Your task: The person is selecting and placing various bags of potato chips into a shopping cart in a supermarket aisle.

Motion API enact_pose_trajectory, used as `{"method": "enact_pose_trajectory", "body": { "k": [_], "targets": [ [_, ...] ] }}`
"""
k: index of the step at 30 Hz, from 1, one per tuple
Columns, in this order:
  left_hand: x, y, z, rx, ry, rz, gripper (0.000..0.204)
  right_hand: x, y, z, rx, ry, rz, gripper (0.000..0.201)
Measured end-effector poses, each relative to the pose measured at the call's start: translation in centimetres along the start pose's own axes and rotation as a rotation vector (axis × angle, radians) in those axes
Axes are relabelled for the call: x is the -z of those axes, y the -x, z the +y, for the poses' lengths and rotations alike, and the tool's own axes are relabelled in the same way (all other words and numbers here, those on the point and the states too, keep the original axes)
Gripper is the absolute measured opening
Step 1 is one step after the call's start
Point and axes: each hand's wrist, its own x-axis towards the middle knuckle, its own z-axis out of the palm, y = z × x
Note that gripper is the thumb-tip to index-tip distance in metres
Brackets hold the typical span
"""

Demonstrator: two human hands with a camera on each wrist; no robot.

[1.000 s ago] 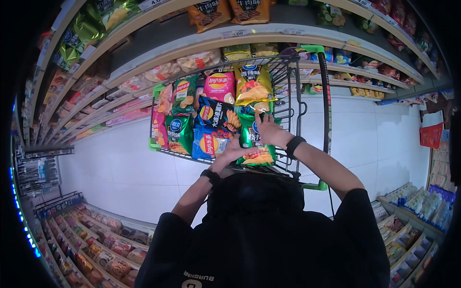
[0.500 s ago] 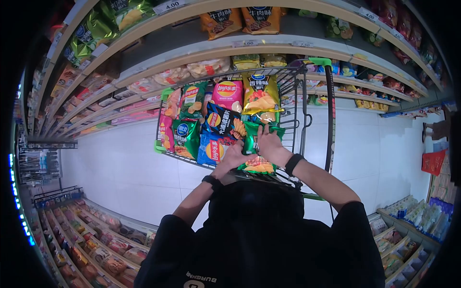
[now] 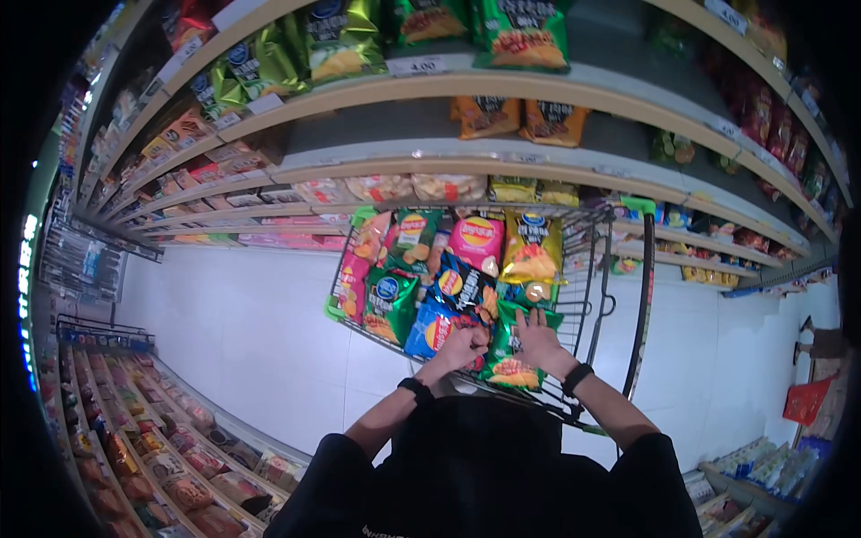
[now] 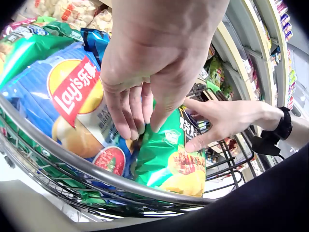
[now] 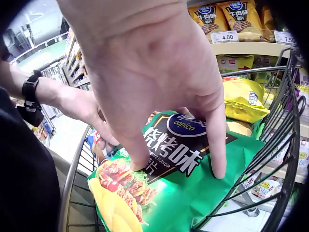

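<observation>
Both hands work at a green barbecue-flavor chip bag in the shopping cart's near right corner. My left hand reaches down beside it. In the left wrist view its loosely bent fingers point into the gap between the green bag and a blue Lay's bag, thumb at the green bag's edge. My right hand rests spread on the green bag; the right wrist view shows thumb and a finger pressing its front. A black chip bag lies just beyond.
The wire cart also holds a yellow bag, a pink Lay's bag, and several green bags such as one at the left. Stocked shelves stand right behind it. Pale floor tiles stretch to the left.
The head view has tilted upward, so cart and hands appear lower and further right. My left thumb, earlier stretched across the green bag, has drawn in toward the fingers. The right hand stays on the bag.
</observation>
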Motion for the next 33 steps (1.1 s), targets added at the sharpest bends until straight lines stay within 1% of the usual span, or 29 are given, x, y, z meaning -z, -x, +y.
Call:
{"method": "enact_pose_trajectory", "body": {
  "k": [1,2,4,5,6,8,9,10,11,12,14,15,16,18,19,21,24,25,28,30,31,33],
  "targets": [
    [1.0,0.2,0.1,0.021,-0.018,-0.006,0.01,0.4,0.1,0.1,0.015,0.029,-0.007,0.111],
    [1.9,0.4,-0.5,0.01,0.018,-0.011,0.01,0.7,0.3,0.2,0.009,-0.014,-0.013,0.111],
    [4.2,0.9,-1.5,-0.01,0.089,-0.023,0.016,0.5,0.2,0.3,0.01,-0.012,0.005,0.109],
    [5.5,1.5,-1.8,-0.063,0.092,0.018,0.027,0.4,0.1,0.3,-0.012,-0.016,0.008,0.109],
    [6.9,2.0,-2.2,-0.075,0.043,0.043,0.027,0.4,0.0,-0.1,-0.032,-0.023,0.009,0.108],
    [9.7,3.4,-3.4,-0.098,-0.047,0.092,0.028,0.6,0.3,-1.8,-0.083,0.01,0.114,0.098],
    [10.7,3.8,-5.0,-0.047,-0.047,0.118,0.024,0.2,0.3,-2.6,-0.105,0.041,0.182,0.095],
    [12.0,4.5,-5.7,-0.016,-0.116,0.137,0.021,1.4,0.3,-3.8,-0.125,0.073,0.252,0.092],
    [13.4,5.4,-6.5,0.019,-0.186,0.153,0.019,2.2,0.6,-5.6,-0.125,0.037,0.349,0.074],
    [14.8,6.4,-7.4,0.055,-0.256,0.17,0.017,2.8,0.2,-7.2,-0.08,-0.035,0.403,0.067],
    [16.8,7.8,-11.0,0.066,-0.389,0.161,0.014,3.2,-0.6,-10.1,0.013,-0.18,0.511,0.054],
    [17.6,8.5,-13.0,0.071,-0.458,0.153,0.014,2.8,-1.2,-11.6,0.099,-0.183,0.614,0.032],
    [18.5,9.2,-14.7,0.033,-0.413,0.169,0.013,2.5,-2.0,-13.0,0.152,-0.171,0.582,0.024],
    [20.0,10.8,-17.5,-0.04,-0.329,0.193,0.014,0.5,-3.3,-15.5,0.181,-0.128,0.424,0.023],
    [20.4,11.4,-18.1,-0.06,-0.353,0.256,0.015,-0.5,-4.0,-16.6,0.205,-0.161,0.361,0.023],
    [21.6,11.9,-19.2,-0.059,-0.337,0.22,0.016,-2.3,-5.1,-18.4,0.248,-0.229,0.233,0.024],
    [22.7,12.1,-20.5,-0.065,-0.33,0.165,0.015,-4.5,-6.5,-20.4,0.222,-0.173,0.059,0.02],
    [23.0,12.0,-20.5,-0.075,-0.309,0.144,0.015,-5.2,-6.8,-21.0,0.184,-0.132,0.09,0.017],
    [23.6,11.1,-20.6,-0.103,-0.313,0.086,0.014,-6.7,-7.1,-21.1,0.165,-0.101,0.216,0.014],
    [23.9,10.7,-20.5,-0.147,-0.339,0.055,0.012,-6.9,-7.0,-20.6,0.182,-0.192,0.228,0.011],
    [24.1,10.4,-20.4,-0.115,-0.343,0.037,0.011,-6.9,-6.9,-20.5,0.189,-0.24,0.233,0.01],
    [24.0,9.7,-20.3,-0.054,-0.349,-0.004,0.008,-7.0,-6.7,-20.6,0.196,-0.212,0.247,0.009]
  ]
}}
